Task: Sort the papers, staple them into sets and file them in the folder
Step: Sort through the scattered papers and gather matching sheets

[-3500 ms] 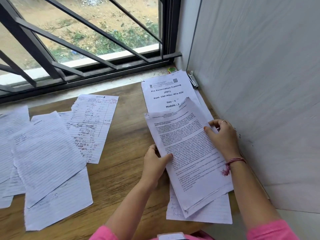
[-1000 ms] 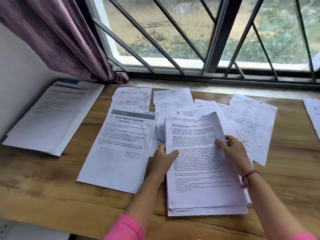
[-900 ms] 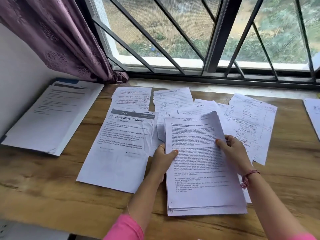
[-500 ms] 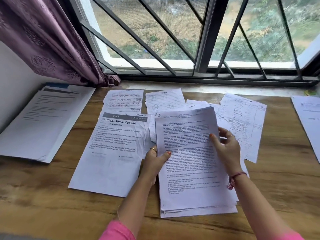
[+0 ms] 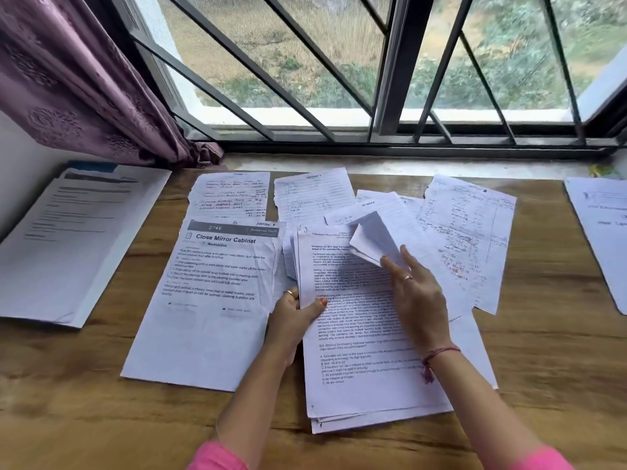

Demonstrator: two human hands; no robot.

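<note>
A stack of printed pages (image 5: 366,378) lies on the wooden table (image 5: 84,401) in front of me. My left hand (image 5: 295,313) grips the stack's left edge, thumb on top. My right hand (image 5: 414,293) pinches the top sheet's upper right corner (image 5: 373,242) and folds it back toward me. To the left lies a creased "Close Mirror Cabinet" worksheet (image 5: 210,300). Handwritten lined sheets (image 5: 464,232) are spread behind and to the right of the stack. No stapler shows.
A folder with printed pages on it (image 5: 74,239) lies at the far left by the wall. Another printed sheet (image 5: 600,232) sits at the right edge. A purple curtain (image 5: 68,79) hangs at left. The barred window (image 5: 339,79) runs along the table's far side.
I carried the printed stack from the right corner to the middle of the table. In the last half second my right hand lifted and folded back the top sheet's upper right corner.
</note>
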